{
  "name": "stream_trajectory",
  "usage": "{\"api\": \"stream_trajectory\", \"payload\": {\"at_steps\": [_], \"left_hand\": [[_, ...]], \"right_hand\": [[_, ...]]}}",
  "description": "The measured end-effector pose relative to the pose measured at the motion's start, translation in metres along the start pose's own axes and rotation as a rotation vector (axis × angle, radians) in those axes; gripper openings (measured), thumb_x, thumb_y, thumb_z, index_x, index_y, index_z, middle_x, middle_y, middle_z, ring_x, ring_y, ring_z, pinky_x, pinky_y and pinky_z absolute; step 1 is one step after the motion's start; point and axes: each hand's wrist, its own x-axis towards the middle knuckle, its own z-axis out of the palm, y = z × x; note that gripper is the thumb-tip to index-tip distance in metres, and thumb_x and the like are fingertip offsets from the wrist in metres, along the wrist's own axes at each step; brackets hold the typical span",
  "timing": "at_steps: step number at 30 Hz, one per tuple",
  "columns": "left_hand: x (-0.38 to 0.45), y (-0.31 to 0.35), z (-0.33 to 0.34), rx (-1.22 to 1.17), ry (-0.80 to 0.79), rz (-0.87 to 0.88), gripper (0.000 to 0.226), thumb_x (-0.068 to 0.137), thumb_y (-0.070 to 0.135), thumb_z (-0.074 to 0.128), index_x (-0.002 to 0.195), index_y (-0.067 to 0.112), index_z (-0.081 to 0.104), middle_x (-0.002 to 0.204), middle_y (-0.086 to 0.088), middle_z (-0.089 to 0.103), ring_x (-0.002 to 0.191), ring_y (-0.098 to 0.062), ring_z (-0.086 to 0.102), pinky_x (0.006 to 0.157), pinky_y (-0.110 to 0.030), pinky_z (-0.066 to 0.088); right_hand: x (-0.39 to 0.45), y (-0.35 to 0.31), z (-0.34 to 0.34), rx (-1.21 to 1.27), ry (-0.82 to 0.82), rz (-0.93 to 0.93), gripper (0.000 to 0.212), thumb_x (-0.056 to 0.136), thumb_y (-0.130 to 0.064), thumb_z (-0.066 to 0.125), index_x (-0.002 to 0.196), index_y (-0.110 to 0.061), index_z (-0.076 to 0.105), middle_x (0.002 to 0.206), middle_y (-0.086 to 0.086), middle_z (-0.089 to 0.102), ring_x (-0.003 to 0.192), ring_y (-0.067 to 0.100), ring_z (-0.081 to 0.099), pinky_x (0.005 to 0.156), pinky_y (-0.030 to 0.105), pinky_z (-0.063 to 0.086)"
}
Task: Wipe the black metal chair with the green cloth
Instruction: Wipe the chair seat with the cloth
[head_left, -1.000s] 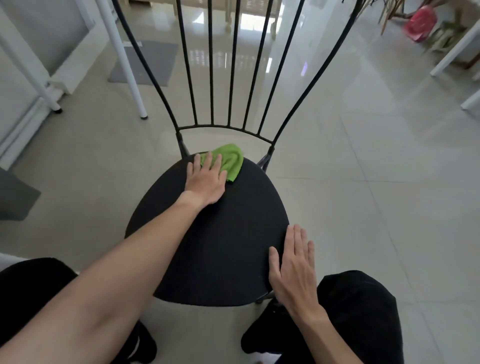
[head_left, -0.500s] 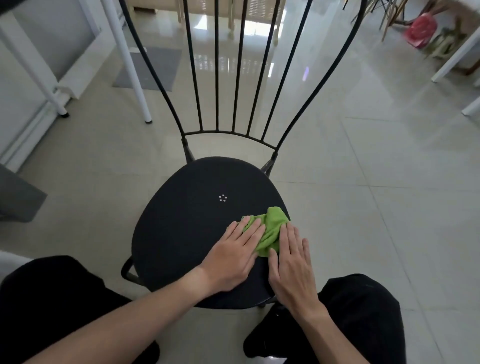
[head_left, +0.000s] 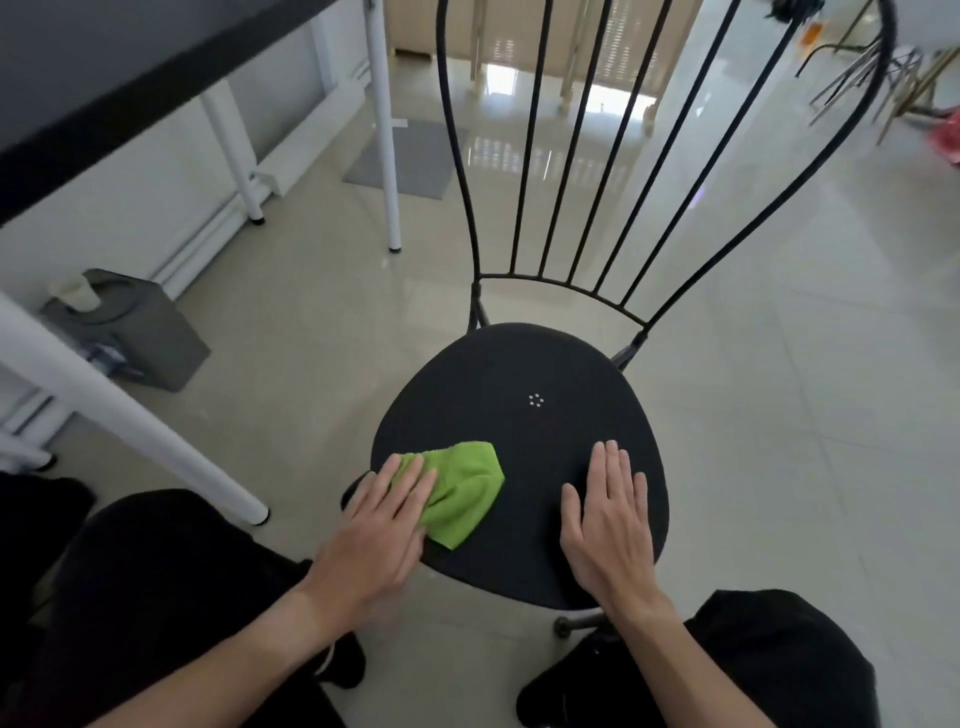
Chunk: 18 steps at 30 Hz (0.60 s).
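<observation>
My left hand (head_left: 379, 512) presses flat on the green cloth (head_left: 464, 493) at the seat's (head_left: 524, 410) near-left edge; my right hand (head_left: 610, 512) lies open, bracing the seat's near-right.

The chair (head_left: 524, 415) stands on the floor (head_left: 779, 364), its backrest on the far side. On the seat, the cloth (head_left: 465, 493) lies near the front left edge, under the left hand (head_left: 382, 530). The right hand (head_left: 610, 525) lies flat on the front right part, apart from the cloth. A counter (head_left: 130, 67) stands to the left, a bin (head_left: 140, 327) below it.
</observation>
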Motion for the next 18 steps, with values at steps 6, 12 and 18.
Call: {"api": "stream_trajectory", "payload": {"at_steps": [6,12,18], "left_hand": [[0.067,-0.020,-0.006,-0.150,0.010,-0.261,0.067,0.095,0.037,0.023,0.153,0.003,0.026,0.161,-0.016,0.024,0.148,-0.044,0.016,0.118,-0.056,0.023],[0.134,0.000,-0.014,-0.138,-0.025,-0.319,0.060,0.104,0.031,0.032,0.157,0.010,0.012,0.166,-0.010,0.008,0.151,-0.040,0.004,0.120,-0.055,0.010],[0.185,0.033,-0.014,-0.100,-0.094,-0.192,0.060,0.104,0.031,0.030,0.157,0.011,0.010,0.165,-0.011,0.008,0.150,-0.039,0.004,0.121,-0.055,0.009]], "right_hand": [[0.000,0.011,-0.009,0.006,-0.011,0.040,0.078,0.091,-0.051,0.011,0.156,-0.007,0.013,0.165,0.009,0.012,0.152,0.020,0.005,0.124,0.038,0.002],[-0.002,0.022,-0.007,0.014,-0.011,0.083,0.077,0.093,-0.050,0.013,0.156,-0.006,0.012,0.165,0.011,0.011,0.152,0.021,0.003,0.124,0.039,0.004],[0.001,0.027,-0.012,0.033,0.000,0.101,0.077,0.093,-0.051,0.012,0.156,-0.007,0.011,0.165,0.010,0.009,0.153,0.019,0.002,0.123,0.035,0.000]]}}
